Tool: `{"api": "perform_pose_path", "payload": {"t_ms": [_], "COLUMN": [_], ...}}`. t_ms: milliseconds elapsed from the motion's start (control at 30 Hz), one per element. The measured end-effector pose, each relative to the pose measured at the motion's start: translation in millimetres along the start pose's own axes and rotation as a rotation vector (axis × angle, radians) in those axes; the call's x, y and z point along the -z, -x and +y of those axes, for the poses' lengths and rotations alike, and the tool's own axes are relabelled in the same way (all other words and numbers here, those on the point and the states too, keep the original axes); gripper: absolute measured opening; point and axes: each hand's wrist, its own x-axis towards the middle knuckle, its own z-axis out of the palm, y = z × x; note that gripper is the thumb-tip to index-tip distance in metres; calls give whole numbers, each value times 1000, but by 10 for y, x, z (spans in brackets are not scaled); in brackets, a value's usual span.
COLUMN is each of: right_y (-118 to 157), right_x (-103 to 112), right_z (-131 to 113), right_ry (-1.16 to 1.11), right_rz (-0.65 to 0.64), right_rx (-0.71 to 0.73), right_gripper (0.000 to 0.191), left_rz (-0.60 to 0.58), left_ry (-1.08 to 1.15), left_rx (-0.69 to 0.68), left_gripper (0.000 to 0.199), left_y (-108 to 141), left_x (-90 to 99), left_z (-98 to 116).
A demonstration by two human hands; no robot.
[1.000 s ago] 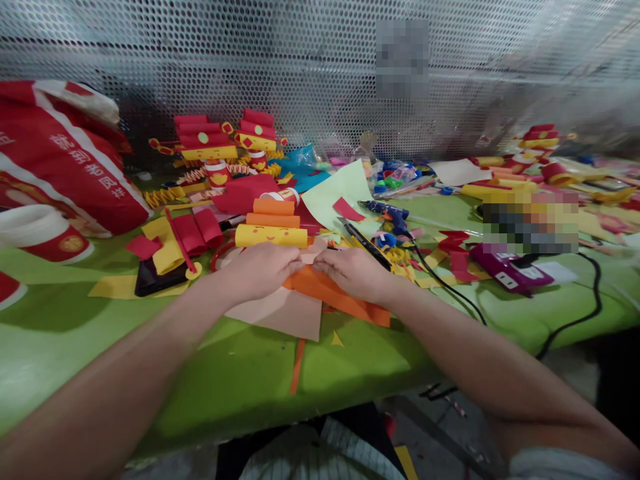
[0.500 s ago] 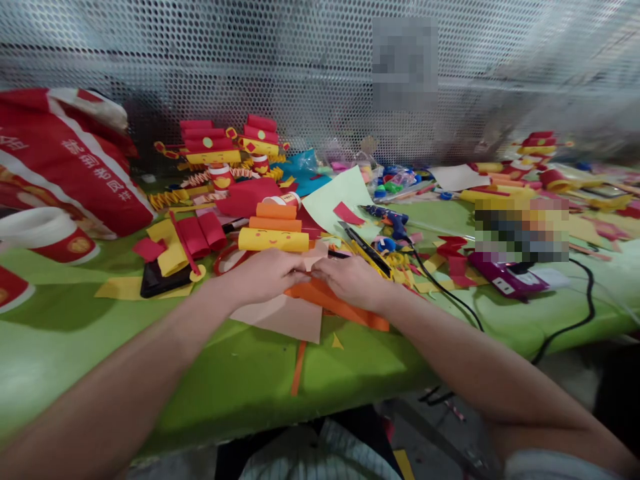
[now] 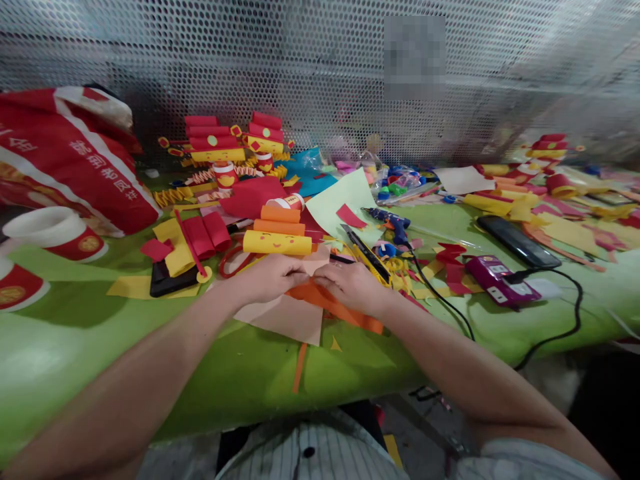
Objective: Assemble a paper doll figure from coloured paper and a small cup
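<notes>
My left hand (image 3: 273, 277) and my right hand (image 3: 353, 287) meet in front of me, fingers curled and fingertips pinched close together. Between them rises a small piece of pale pink paper (image 3: 318, 259), its lower edge hidden by my fingers. An orange paper sheet (image 3: 357, 317) lies under my right hand. Below my left hand is a flat pale pink sheet (image 3: 283, 320). Just beyond my hands rests a paper figure of stacked rolls, with orange rolls (image 3: 280, 221) behind a yellow roll with a drawn face (image 3: 277, 243). A utility knife (image 3: 367, 253) lies beside my right hand.
Finished paper figures (image 3: 215, 143) stand at the back left. A blue glue gun (image 3: 395, 223), a purple power strip (image 3: 500, 280) with a black cable and a black phone (image 3: 517, 240) lie to the right. Paper cups (image 3: 60, 233) and a red bag (image 3: 85, 160) are left.
The view has shifted slightly, so the table's things appear a little lower or sideways. My hands stay together at the pale pink paper, with only small finger movement.
</notes>
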Motion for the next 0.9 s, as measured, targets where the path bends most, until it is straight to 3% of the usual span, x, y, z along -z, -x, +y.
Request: {"api": "perform_pose_path", "payload": {"t_ms": [167, 400, 767, 900], "right_y": [-16, -51, -58, -51], "right_x": [37, 94, 74, 63], "right_z": [4, 3, -4, 23], "right_ry": [-103, -206, -229, -264], "right_rz": [-55, -171, -159, -155], "right_rx": [-28, -67, -94, -91], "right_gripper": [23, 25, 23, 23], "left_rz": [69, 51, -24, 7], "left_ry": [-2, -145, -109, -141], "left_rx": [-60, 32, 54, 48], "left_gripper": [26, 23, 30, 30], "left_y": [-14, -2, -17, -16], "left_x": [-40, -57, -44, -46], "left_z": [-2, 58, 22, 12]}}
